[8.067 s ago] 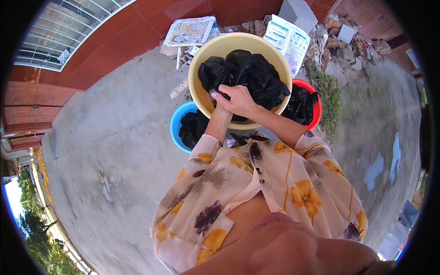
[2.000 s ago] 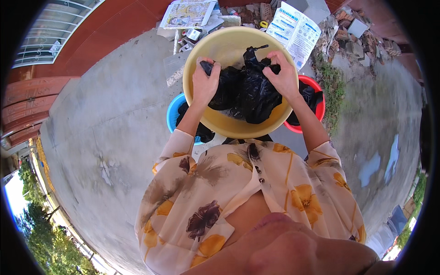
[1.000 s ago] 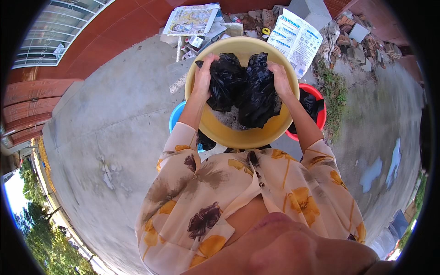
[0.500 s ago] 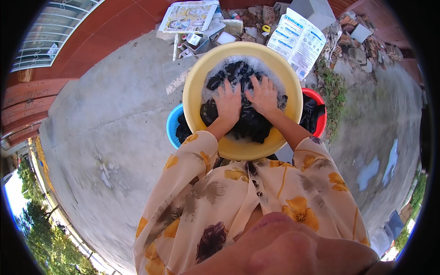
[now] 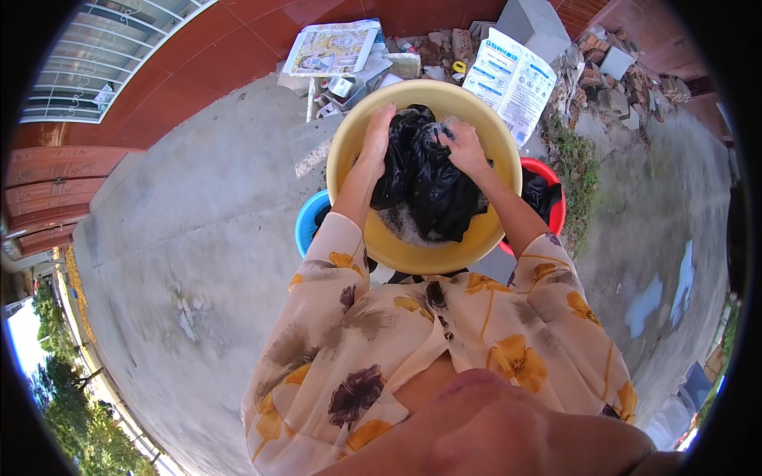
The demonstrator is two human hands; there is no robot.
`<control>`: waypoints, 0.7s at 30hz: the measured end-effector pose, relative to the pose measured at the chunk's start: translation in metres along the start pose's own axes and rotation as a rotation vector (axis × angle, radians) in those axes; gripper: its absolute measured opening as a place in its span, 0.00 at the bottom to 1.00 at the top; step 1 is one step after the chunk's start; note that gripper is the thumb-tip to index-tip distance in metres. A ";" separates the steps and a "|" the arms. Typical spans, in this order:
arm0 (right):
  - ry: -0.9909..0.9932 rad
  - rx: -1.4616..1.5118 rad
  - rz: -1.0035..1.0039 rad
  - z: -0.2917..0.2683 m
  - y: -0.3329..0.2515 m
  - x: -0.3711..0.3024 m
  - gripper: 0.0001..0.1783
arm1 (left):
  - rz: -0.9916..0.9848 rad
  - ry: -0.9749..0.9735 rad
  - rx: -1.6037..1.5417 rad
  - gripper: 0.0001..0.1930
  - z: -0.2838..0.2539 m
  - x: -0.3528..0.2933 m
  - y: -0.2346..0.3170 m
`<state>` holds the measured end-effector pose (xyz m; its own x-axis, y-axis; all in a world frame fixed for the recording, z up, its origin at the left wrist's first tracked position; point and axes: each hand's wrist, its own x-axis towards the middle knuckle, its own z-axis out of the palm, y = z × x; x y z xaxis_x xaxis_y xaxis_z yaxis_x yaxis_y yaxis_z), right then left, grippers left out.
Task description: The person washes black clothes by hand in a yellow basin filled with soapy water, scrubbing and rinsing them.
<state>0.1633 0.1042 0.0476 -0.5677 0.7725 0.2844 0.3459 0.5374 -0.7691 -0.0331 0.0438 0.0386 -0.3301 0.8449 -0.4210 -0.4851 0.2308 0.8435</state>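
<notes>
A wet black garment is bunched up inside the large yellow basin, with soapy foam below it. At the garment's left side, my left hand is closed on its edge, the fingertips partly hidden. My right hand grips a foamy fold near the garment's upper right, its fingers curled into the cloth. Both hands are inside the basin's rim, and the cloth between them is raised in a heap.
A blue tub at the basin's left and a red tub at its right both hold dark cloth. Beyond the basin lie a white printed sack, a picture-covered board and broken bricks. Concrete ground spreads around.
My hands, earlier flat with fingers spread on the cloth, have moved apart and closed on it. The garment has been gathered and lifted toward the upper part of the basin.
</notes>
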 end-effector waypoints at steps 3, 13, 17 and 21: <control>-0.294 -0.156 -0.240 -0.040 -0.087 -0.020 0.14 | -0.074 -0.001 0.115 0.24 0.021 -0.073 0.061; -0.093 -0.551 0.302 0.008 -0.052 -0.087 0.42 | 0.289 0.066 1.672 0.29 0.028 -0.130 -0.041; -0.243 -0.640 0.318 0.022 -0.025 -0.067 0.36 | 0.347 -0.013 1.810 0.28 0.028 -0.090 -0.065; -0.327 -0.528 0.544 0.029 -0.004 -0.033 0.28 | 0.417 -0.025 1.725 0.25 0.022 -0.048 -0.072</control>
<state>0.1588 0.0670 0.0249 -0.3801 0.8770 -0.2940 0.8947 0.2678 -0.3576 0.0356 -0.0024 0.0059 -0.1782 0.9771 -0.1164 0.9471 0.2024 0.2491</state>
